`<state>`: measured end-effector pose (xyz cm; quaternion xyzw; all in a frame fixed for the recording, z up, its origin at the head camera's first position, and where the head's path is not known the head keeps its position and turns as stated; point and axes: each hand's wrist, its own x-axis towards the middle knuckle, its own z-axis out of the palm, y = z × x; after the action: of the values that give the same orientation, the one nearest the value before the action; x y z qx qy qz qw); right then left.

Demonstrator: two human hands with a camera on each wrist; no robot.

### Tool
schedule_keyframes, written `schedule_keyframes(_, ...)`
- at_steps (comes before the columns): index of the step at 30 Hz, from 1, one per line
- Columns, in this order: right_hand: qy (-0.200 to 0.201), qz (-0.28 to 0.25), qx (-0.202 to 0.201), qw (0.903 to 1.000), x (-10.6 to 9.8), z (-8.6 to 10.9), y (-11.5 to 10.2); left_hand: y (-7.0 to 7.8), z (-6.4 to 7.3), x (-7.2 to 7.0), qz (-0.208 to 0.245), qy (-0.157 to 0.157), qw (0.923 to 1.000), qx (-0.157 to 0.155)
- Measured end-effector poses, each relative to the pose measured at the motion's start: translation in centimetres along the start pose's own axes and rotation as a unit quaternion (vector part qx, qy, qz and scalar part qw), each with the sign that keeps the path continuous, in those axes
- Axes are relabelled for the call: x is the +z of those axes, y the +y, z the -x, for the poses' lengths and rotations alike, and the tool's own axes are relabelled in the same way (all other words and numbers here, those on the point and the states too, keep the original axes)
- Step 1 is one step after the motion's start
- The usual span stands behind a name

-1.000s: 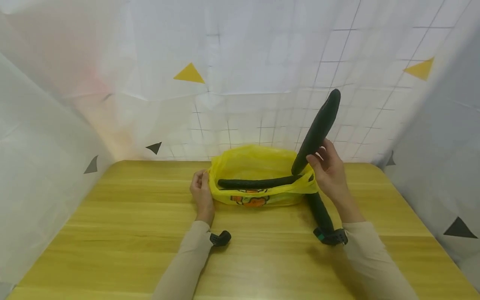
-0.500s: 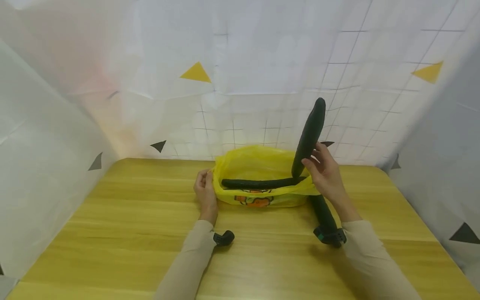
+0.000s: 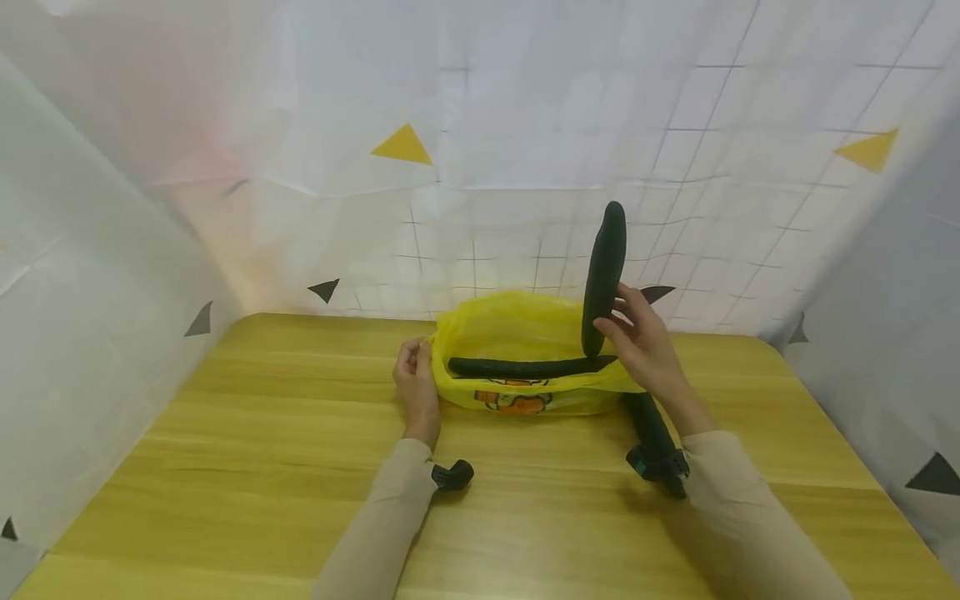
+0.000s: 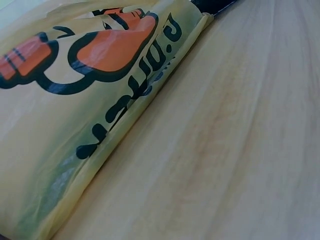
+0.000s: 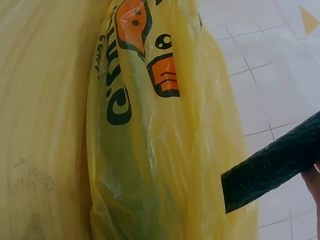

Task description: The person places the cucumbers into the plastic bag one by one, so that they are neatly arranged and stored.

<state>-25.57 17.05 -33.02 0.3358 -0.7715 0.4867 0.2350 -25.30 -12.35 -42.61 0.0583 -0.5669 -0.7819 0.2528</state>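
A yellow plastic bag (image 3: 540, 398) with orange cartoon print lies on the table, its mouth spread wide. One dark green cucumber (image 3: 517, 367) lies lengthwise inside the mouth. My left hand (image 3: 417, 383) grips the bag's left edge with curled fingers. In my right hand (image 3: 647, 346) a second cucumber (image 3: 604, 271) stands nearly upright, pinched near its lower end, with its bottom tip down in the bag's opening at the right. The right wrist view shows that lower end (image 5: 270, 167) beside the bag's rim. A third cucumber (image 3: 651, 425) lies on the table, partly hidden under my right wrist.
The wooden table (image 3: 262, 467) is bounded at the back by a white sheet (image 3: 517, 125) with grid lines and coloured triangles. Similar sheets hang at both sides. A black wrist camera (image 3: 452, 475) sits on my left wrist and another (image 3: 656, 464) on my right.
The held cucumber has swung from a rightward lean to almost vertical, and my right hand has shifted left over the bag's opening. My left hand keeps its grip on the bag's edge.
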Motion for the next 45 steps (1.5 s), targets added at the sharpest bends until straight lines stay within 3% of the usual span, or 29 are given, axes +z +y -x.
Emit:
schedule_keyframes(8, -0.04, 0.07, 0.009, 0.9967, 0.1, -0.5, -0.1, 0.2, 0.2, 0.3, 0.001, -0.005, 0.9999, 0.012)
schedule_keyframes(15, -0.056, 0.07, -0.001, 0.996, 0.4, 0.0, 3.3, -2.1, -0.8, 0.2, 0.019, -0.007, 0.9998, 0.004)
schedule_keyframes(29, -0.088, 0.1, -0.04, 0.9903, 0.5, 0.5, 4.3, -2.4, -0.7, 0.7, 0.018, 0.016, 0.9995, 0.023)
schedule_keyframes(38, -0.094, 0.183, -0.075, 0.9758, 0.9, 0.5, 4.5, -2.2, -0.6, 0.8, 0.021, 0.016, 0.9996, 0.014)
schedule_keyframes(45, -0.126, 0.205, -0.087, 0.9669, 1.8, 0.4, 3.8, -2.2, -0.7, 0.6, 0.014, 0.019, 0.9997, 0.006)
